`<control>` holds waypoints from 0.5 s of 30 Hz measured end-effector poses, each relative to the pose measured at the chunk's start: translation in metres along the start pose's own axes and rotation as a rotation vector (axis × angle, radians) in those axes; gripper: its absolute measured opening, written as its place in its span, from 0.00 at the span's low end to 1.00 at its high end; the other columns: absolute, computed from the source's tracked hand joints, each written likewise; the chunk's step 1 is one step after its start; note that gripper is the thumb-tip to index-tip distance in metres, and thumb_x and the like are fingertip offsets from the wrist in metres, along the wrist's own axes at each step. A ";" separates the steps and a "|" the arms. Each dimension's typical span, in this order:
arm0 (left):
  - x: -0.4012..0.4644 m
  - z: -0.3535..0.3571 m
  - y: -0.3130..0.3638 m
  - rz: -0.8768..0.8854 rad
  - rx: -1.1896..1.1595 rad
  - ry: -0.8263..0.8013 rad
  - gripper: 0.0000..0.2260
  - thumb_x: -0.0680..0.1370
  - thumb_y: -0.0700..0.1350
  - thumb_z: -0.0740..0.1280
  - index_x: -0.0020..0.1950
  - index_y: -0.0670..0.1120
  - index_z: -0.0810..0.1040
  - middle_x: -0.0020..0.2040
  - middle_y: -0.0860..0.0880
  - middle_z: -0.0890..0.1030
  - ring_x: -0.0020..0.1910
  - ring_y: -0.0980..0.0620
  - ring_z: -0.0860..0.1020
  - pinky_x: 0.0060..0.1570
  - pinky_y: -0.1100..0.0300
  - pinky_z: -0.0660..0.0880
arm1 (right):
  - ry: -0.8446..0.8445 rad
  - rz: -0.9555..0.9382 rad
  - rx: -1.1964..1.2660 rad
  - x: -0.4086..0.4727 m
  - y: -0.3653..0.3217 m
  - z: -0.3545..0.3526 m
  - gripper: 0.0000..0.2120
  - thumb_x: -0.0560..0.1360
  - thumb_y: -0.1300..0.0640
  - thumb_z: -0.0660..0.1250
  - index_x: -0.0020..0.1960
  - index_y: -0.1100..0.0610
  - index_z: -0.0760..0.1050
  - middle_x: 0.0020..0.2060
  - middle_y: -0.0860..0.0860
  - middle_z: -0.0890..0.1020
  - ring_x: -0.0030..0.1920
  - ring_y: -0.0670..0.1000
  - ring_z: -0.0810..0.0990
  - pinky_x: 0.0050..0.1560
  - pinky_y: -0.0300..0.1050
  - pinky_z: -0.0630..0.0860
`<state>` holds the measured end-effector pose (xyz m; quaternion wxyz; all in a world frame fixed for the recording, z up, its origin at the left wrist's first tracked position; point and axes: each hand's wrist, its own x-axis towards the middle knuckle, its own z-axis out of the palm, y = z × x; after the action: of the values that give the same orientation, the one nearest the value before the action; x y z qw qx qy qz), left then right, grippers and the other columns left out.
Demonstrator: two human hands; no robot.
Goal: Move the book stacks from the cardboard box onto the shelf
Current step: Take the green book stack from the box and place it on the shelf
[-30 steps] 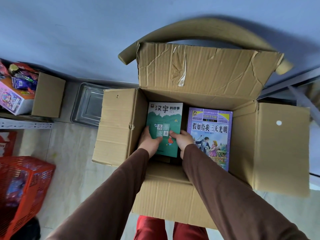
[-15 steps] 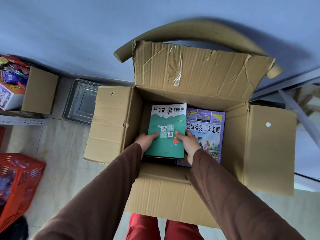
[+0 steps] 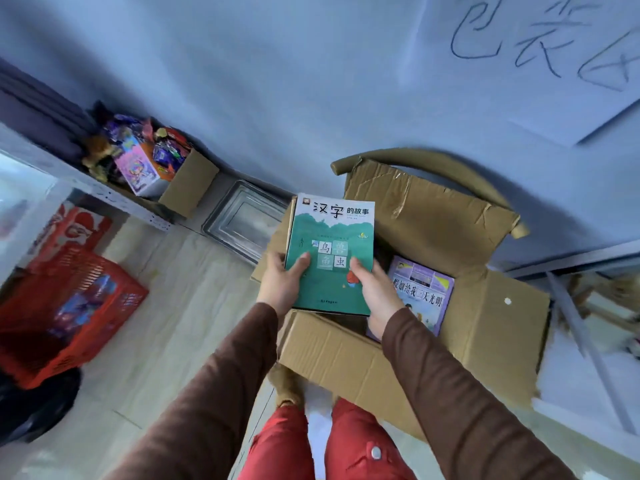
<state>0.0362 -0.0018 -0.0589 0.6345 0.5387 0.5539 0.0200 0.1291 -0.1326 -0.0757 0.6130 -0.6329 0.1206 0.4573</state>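
A green-covered book stack (image 3: 330, 258) is being held at the centre of the frame, above the left side of the open cardboard box (image 3: 346, 355). The stack is being grasped at its lower half from both sides: the left hand (image 3: 282, 285) is being wrapped around the lower left edge, thumb laid on the cover, and the right hand (image 3: 377, 294) is being wrapped around the lower right edge, thumb likewise on the cover. The upper half of the stack is being left free of either grip and is extending toward the top of the frame, over the box's left flap. A purple-covered book (image 3: 420, 294) is being shown lying inside the box, to the right of the held stack and partly hidden by the right wrist. A red basket (image 3: 69, 313) is being shown at lower left, and a clear tray (image 3: 246, 221) on the floor left of the box.
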 end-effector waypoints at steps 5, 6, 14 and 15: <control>-0.065 -0.104 0.044 0.136 -0.191 0.172 0.15 0.81 0.50 0.66 0.61 0.43 0.69 0.53 0.47 0.83 0.40 0.55 0.84 0.29 0.64 0.78 | -0.234 -0.146 -0.139 -0.063 -0.046 0.103 0.13 0.80 0.59 0.66 0.64 0.57 0.76 0.53 0.53 0.84 0.50 0.53 0.83 0.54 0.51 0.80; -0.075 -0.120 0.049 0.151 -0.225 0.194 0.15 0.81 0.50 0.66 0.61 0.42 0.69 0.53 0.47 0.83 0.39 0.56 0.83 0.28 0.66 0.77 | -0.266 -0.173 -0.159 -0.073 -0.050 0.120 0.14 0.79 0.58 0.67 0.64 0.57 0.76 0.54 0.53 0.84 0.52 0.53 0.83 0.57 0.53 0.79; -0.180 -0.322 0.034 0.254 -0.472 0.432 0.17 0.80 0.50 0.67 0.63 0.42 0.71 0.56 0.45 0.84 0.42 0.51 0.83 0.33 0.58 0.79 | -0.558 -0.327 -0.367 -0.194 -0.020 0.303 0.16 0.77 0.60 0.70 0.64 0.58 0.74 0.55 0.54 0.85 0.55 0.57 0.84 0.56 0.55 0.82; -0.193 -0.348 0.027 0.257 -0.504 0.448 0.17 0.79 0.50 0.67 0.63 0.41 0.71 0.57 0.44 0.83 0.46 0.47 0.84 0.37 0.51 0.81 | -0.588 -0.343 -0.394 -0.209 -0.009 0.327 0.16 0.77 0.59 0.70 0.64 0.57 0.74 0.56 0.55 0.85 0.57 0.58 0.84 0.59 0.59 0.81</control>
<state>-0.2751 0.1196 0.1590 0.6027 0.4128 0.5845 0.3532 -0.1209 0.0734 0.1372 0.5557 -0.5914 -0.2576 0.5245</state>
